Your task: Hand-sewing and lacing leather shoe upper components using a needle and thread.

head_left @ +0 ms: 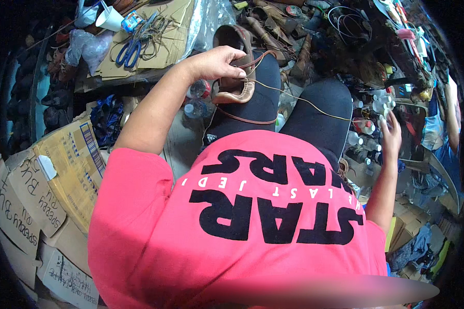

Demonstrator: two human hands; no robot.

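Note:
A brown leather shoe (234, 95) with a stitched, gathered edge rests on my left thigh. My left hand (219, 63) grips its side, thumb and fingers closed on the leather. From the shoe, a pale thread (304, 99) stretches across both legs toward my right hand (392, 133), held far out to the right. The fingers of that hand are partly bent and seem to hold the thread; its end is hard to make out. A reddish-brown strap (245, 119) passes over my left thigh below the shoe, and another part of it curves up beside the shoe.
Blue-handled scissors (129, 54) and cut cords lie on a cardboard stack (162, 44) at the far left, near a white cup (110, 18). Plastic bottles (363, 126) crowd the floor by my right hand. Cardboard boxes (62, 175) stand at my left; leather scraps (263, 33) lie ahead.

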